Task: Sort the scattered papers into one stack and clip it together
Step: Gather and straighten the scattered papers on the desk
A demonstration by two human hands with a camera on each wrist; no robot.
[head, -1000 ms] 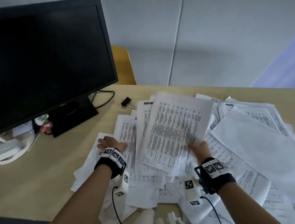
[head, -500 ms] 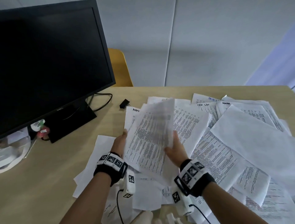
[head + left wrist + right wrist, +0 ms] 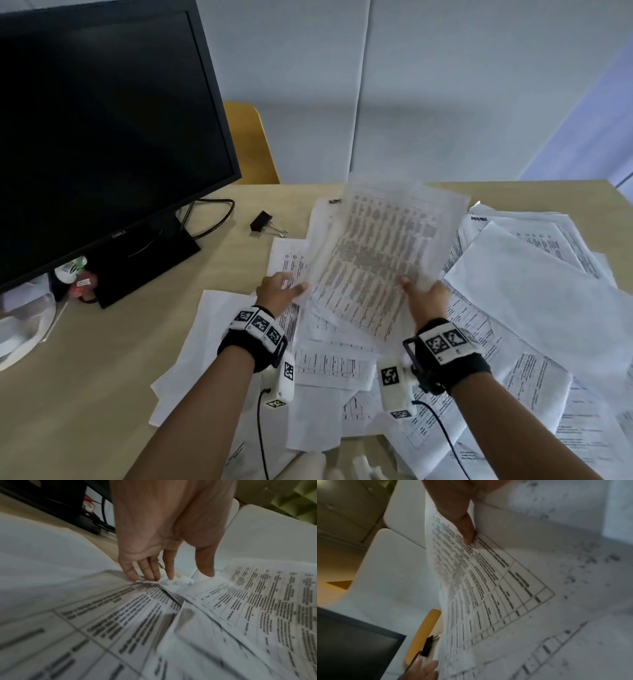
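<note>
Printed sheets (image 3: pixel 534 294) lie scattered over the right half of the wooden desk (image 3: pixel 102 377). My right hand (image 3: pixel 423 296) grips the lower right corner of a bundle of printed sheets (image 3: pixel 376 260), raised and tilted above the pile, motion-blurred. In the right wrist view my thumb (image 3: pixel 467 535) presses on the top sheet (image 3: pixel 488 588). My left hand (image 3: pixel 291 289) is at the bundle's lower left edge; its straight fingers (image 3: pixel 147 573) touch papers (image 3: pixel 120 622) lying on the desk. A black binder clip (image 3: pixel 263 222) rests on bare desk, behind my left hand.
A dark monitor (image 3: pixel 102 137) on a black stand (image 3: pixel 147 260) fills the left side, with a cable (image 3: pixel 219 212) looping behind it. Small bottles (image 3: pixel 77 274) sit under the screen. A yellow chair back (image 3: pixel 250 144) shows beyond the desk. Bare desk lies at the front left.
Both hands were flat on the papers, then lifted a bundle together. Now the right hand holds it higher and farther back, and the left hand's straight fingers touch the desk papers.
</note>
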